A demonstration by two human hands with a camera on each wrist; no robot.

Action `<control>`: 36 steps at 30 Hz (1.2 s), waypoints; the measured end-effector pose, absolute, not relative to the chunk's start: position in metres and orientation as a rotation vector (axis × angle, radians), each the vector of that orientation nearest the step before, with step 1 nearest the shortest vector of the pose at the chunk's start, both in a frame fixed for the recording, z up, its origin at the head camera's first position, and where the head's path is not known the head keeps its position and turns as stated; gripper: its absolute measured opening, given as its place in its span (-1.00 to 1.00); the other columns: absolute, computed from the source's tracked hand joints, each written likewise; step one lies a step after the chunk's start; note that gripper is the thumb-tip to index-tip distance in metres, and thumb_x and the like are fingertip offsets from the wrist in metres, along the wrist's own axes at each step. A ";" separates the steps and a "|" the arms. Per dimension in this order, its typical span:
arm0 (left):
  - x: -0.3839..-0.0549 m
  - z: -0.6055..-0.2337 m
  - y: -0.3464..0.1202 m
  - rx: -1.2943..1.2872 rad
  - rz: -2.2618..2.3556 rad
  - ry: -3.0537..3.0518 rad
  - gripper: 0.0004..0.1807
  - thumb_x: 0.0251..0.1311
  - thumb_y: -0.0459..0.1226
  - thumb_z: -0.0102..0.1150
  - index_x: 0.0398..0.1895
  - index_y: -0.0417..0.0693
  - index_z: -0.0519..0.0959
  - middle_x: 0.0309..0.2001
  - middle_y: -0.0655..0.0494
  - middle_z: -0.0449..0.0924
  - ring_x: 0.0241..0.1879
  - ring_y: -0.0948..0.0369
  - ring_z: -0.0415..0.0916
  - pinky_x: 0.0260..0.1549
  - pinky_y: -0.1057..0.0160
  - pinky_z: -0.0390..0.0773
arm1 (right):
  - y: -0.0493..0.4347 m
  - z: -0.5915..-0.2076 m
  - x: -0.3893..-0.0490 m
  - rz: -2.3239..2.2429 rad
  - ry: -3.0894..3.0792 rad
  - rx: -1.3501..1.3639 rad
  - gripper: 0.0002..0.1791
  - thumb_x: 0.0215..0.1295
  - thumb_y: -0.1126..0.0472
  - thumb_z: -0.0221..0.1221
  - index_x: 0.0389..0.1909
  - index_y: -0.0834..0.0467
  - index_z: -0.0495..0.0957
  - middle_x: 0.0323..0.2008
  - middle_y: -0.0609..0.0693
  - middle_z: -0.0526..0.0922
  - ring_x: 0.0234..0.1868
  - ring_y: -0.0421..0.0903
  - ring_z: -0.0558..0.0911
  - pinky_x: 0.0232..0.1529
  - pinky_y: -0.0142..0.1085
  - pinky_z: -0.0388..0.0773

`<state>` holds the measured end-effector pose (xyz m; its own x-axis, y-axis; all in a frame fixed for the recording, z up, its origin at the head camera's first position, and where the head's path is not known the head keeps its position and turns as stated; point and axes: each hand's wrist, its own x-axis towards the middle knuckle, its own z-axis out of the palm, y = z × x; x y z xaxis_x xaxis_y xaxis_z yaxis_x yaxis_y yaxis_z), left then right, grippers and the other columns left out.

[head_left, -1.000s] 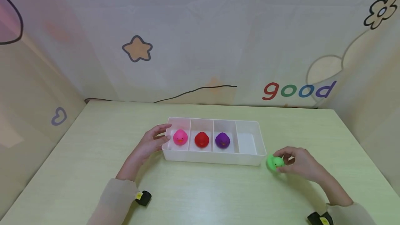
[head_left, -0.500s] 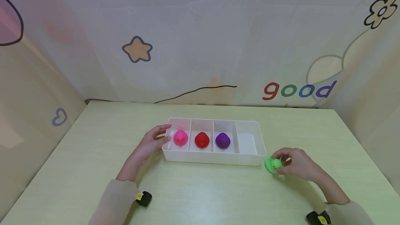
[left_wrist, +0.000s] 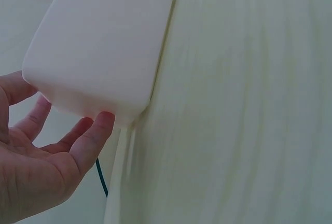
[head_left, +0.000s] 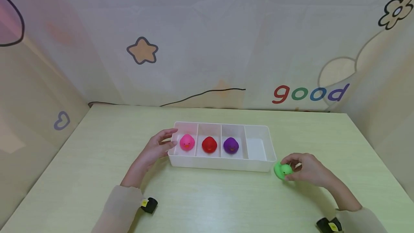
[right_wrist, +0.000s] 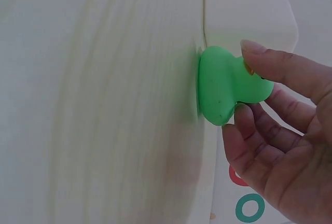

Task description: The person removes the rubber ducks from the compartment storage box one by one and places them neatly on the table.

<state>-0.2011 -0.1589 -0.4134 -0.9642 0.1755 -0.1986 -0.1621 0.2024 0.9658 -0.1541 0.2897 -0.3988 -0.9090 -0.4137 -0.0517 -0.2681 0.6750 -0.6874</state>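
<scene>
A white divided box (head_left: 223,163) has a pink rubber duck (head_left: 187,142), a red rounded toy (head_left: 209,145) and a purple toy (head_left: 231,146) in its compartments; the rightmost compartment holds nothing. At the box's left end, my left hand (head_left: 158,146) rests with spread, lightly bent fingers. In the left wrist view its fingertips (left_wrist: 106,119) touch the box's end wall. Just off the box's right front corner, my right hand (head_left: 307,168) pinches a green rubber duck (right_wrist: 218,86) between thumb and fingers. Its underside sits right at the tabletop.
The pale wooden table (head_left: 207,197) runs back to a printed cloth backdrop (head_left: 207,46) with cloth sides. Black wrist cameras (head_left: 149,205) are strapped at both sleeves.
The right hand and the green duck have shifted slightly left and toward the front edge, then held still. The left hand and the box have stayed in place.
</scene>
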 end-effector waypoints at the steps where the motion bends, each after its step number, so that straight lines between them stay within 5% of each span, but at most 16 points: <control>1: -0.201 -0.413 -0.159 0.013 1.830 2.216 -0.48 0.22 -0.31 0.06 0.27 0.01 0.26 0.27 -0.12 0.14 0.21 -0.11 0.18 0.00 0.00 0.44 | 0.290 -0.399 -0.154 -1.055 2.684 -0.552 -0.62 -0.16 0.26 0.40 -0.27 0.29 0.55 -0.38 -0.01 0.52 -0.39 -0.27 0.41 -0.38 -0.42 0.53; 12: -0.201 -0.413 -0.158 0.018 1.823 2.217 -0.48 0.22 -0.31 0.05 0.27 0.00 0.25 0.27 -0.12 0.14 0.22 -0.11 0.17 0.01 0.00 0.44 | 0.287 -0.384 -0.150 -1.128 2.862 -0.541 -0.55 -0.09 0.22 0.38 -0.13 0.29 0.54 -0.24 0.09 0.60 -0.27 -0.20 0.52 -0.24 -0.36 0.56; 22: -0.202 -0.414 -0.160 0.012 1.828 2.209 -0.47 0.22 -0.32 0.06 0.27 0.00 0.25 0.27 -0.12 0.13 0.21 -0.11 0.18 0.00 0.01 0.45 | 0.255 -0.359 -0.162 -1.313 2.855 -0.684 -0.57 -0.04 0.34 0.34 -0.09 0.31 0.52 -0.20 0.07 0.57 -0.21 -0.14 0.54 -0.17 -0.49 0.52; 30: -0.202 -0.415 -0.160 0.027 1.846 2.198 -0.48 0.22 -0.33 0.05 0.27 -0.01 0.25 0.26 -0.13 0.15 0.20 -0.11 0.19 -0.02 0.03 0.47 | 0.218 -0.353 -0.176 -1.346 2.724 -0.699 -0.55 -0.03 0.33 0.33 -0.05 0.33 0.50 -0.13 0.19 0.57 -0.12 0.10 0.53 -0.09 -0.17 0.54; 36: -0.201 -0.414 -0.160 0.046 1.862 2.185 -0.48 0.23 -0.33 0.04 0.27 -0.02 0.25 0.26 -0.13 0.15 0.19 -0.11 0.20 0.00 0.02 0.46 | 0.197 -0.353 -0.184 -1.317 2.696 -0.739 -0.56 -0.01 0.34 0.32 -0.04 0.31 0.51 -0.09 0.19 0.56 -0.07 0.14 0.53 -0.05 -0.11 0.52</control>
